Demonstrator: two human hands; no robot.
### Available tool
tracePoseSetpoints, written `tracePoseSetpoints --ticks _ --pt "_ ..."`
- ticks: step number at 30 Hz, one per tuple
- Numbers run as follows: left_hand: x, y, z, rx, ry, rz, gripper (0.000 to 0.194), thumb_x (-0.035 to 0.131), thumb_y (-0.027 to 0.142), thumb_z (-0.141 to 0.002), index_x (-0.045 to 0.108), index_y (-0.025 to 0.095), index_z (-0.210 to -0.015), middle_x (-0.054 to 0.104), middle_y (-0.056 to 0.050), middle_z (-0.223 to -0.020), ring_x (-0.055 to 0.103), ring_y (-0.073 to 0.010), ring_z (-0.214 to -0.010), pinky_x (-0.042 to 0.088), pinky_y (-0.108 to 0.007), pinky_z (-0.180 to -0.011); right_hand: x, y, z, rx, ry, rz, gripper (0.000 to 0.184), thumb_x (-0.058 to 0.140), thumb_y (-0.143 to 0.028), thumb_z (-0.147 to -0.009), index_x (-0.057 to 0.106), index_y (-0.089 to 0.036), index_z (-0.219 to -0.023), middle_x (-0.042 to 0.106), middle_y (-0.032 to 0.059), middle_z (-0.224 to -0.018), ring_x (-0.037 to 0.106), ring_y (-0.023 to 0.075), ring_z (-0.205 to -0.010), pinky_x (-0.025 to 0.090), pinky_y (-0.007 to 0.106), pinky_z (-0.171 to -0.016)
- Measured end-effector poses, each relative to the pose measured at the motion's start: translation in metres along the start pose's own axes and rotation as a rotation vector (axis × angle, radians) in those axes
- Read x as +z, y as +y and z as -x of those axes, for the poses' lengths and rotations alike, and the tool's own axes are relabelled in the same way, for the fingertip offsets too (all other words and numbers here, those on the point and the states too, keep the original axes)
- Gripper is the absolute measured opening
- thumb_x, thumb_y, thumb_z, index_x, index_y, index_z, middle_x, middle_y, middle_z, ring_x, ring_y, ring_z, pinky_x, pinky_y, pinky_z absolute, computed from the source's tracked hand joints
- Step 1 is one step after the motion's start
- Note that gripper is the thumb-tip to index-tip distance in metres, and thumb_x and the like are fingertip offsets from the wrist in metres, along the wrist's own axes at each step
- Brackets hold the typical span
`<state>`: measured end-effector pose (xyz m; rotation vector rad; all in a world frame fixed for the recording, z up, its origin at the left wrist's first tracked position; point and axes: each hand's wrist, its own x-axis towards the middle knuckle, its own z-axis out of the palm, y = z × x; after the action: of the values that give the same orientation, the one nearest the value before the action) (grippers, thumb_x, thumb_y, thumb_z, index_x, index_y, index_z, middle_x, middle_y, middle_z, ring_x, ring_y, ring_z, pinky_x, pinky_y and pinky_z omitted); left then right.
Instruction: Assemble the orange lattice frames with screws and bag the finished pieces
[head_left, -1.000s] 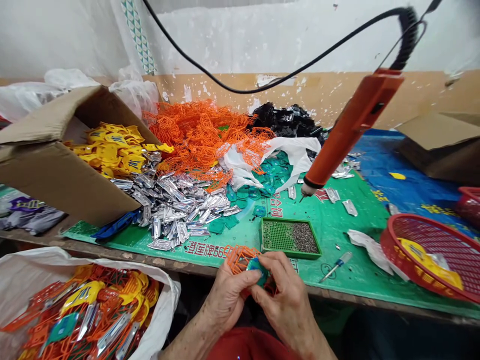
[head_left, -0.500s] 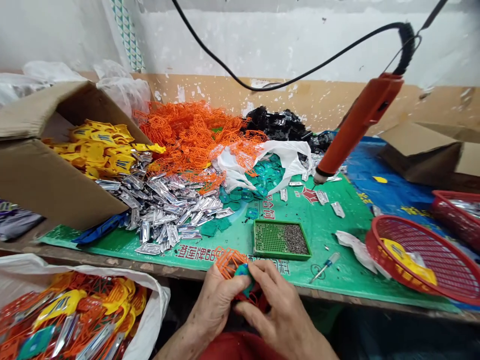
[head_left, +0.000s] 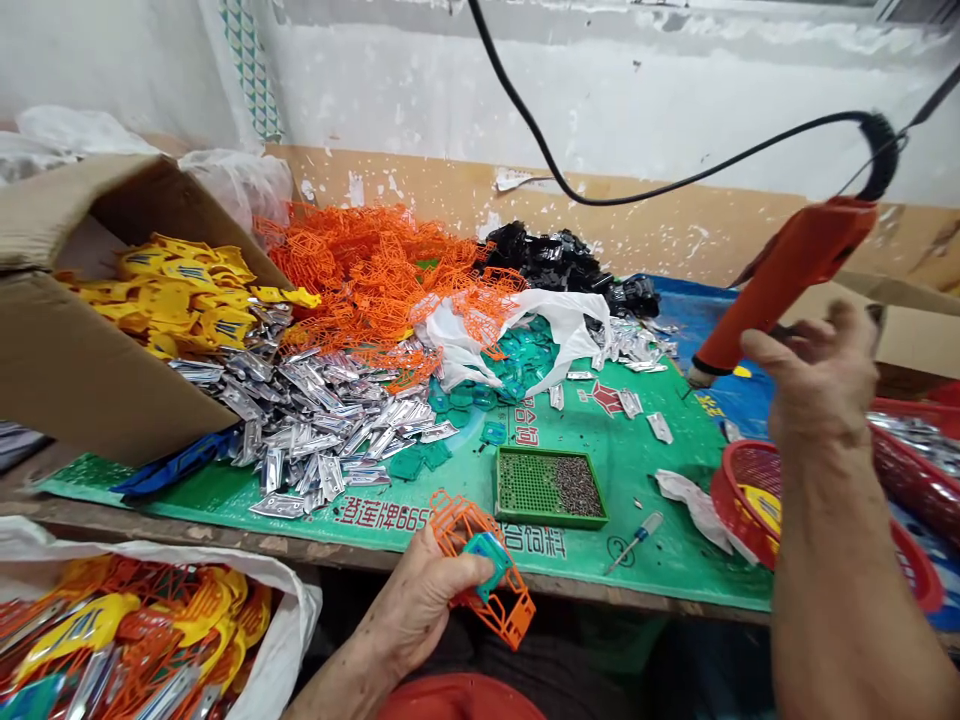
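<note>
My left hand (head_left: pixel 424 580) holds an orange plastic lattice frame (head_left: pixel 517 615) with a teal plastic piece (head_left: pixel 487 560) on it, the thumb pressing on the teal piece. Both are just off the table's front edge. My right hand (head_left: pixel 821 370) is raised at the right, fingers spread and somewhat curled, beside the lower body of a hanging orange electric screwdriver (head_left: pixel 780 285). I cannot tell whether it touches the tool. A green tray (head_left: pixel 529 495) with small screws sits on the table. Near it lies a small screwdriver (head_left: pixel 637 538) with a clear bluish handle.
Silver metal plates (head_left: pixel 307 410), orange frames (head_left: pixel 360 260), teal pieces (head_left: pixel 529 360) and black parts (head_left: pixel 547 260) lie heaped behind. A tilted carton (head_left: pixel 97 360) holds yellow parts. A white sack (head_left: pixel 296 610) stands at left front. A red basket (head_left: pixel 739 475) sits behind my right forearm.
My right hand has left the orange frame and teal piece and moved up and right to the electric screwdriver. The screwdriver has shifted right. My left hand keeps both pieces, now more visible.
</note>
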<state>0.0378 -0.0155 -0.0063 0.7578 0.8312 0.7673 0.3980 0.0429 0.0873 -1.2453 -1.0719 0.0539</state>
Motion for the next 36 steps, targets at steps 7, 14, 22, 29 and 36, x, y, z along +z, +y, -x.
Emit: tracePoseSetpoints --ticks 7,14,22,29,36 --pt "0.001 0.003 -0.002 -0.007 0.008 -0.037 0.022 0.067 0.016 -0.055 0.059 0.017 -0.075 0.06 0.001 -0.071 0.054 -0.0125 -0.067 0.04 -0.024 -0.065 0.05 -0.017 -0.023 0.243 0.067 -0.105 0.064 0.079 -0.015 -0.047 0.057 -0.022 -0.106 0.063 0.0041 -0.084 0.059 0.0189 -0.07 0.045 0.043 -0.066" --pt "0.009 0.002 -0.005 -0.054 -0.008 -0.015 0.021 0.069 0.018 -0.056 0.058 0.017 -0.074 0.061 0.001 -0.07 0.055 -0.0127 -0.065 0.043 -0.025 -0.063 0.136 -0.044 -0.003 0.255 -0.125 -0.227 0.041 0.079 -0.016 -0.043 0.053 -0.018 -0.075 0.053 -0.0045 -0.071 0.05 0.0103 -0.062 0.044 0.032 -0.062" --pt "-0.006 0.001 -0.005 -0.071 0.024 0.083 0.025 0.07 0.019 -0.058 0.061 0.017 -0.081 0.064 -0.001 -0.076 0.058 -0.0138 -0.068 0.047 -0.026 -0.063 0.153 -0.07 0.059 0.36 -0.251 -0.415 0.045 0.077 -0.021 -0.049 0.059 -0.018 -0.09 0.059 -0.0033 -0.069 0.054 0.0127 -0.06 0.045 0.031 -0.057" --pt "-0.001 -0.002 -0.007 -0.032 0.069 0.09 0.023 0.069 0.015 -0.059 0.06 0.017 -0.08 0.063 0.001 -0.074 0.056 -0.0124 -0.067 0.046 -0.024 -0.064 0.143 -0.053 0.106 0.412 -0.202 -0.42 0.057 0.078 -0.026 -0.056 0.059 -0.014 -0.109 0.06 -0.0044 -0.061 0.057 0.0153 -0.048 0.047 0.033 -0.049" --pt "0.0 -0.002 -0.009 -0.005 0.029 0.119 0.029 0.068 0.012 -0.061 0.062 0.016 -0.089 0.065 -0.001 -0.081 0.057 -0.0141 -0.073 0.046 -0.026 -0.069 0.146 -0.044 0.121 0.4 -0.122 -0.439 0.061 0.078 -0.023 -0.057 0.057 -0.015 -0.114 0.061 -0.0059 -0.06 0.057 0.0147 -0.047 0.047 0.031 -0.048"
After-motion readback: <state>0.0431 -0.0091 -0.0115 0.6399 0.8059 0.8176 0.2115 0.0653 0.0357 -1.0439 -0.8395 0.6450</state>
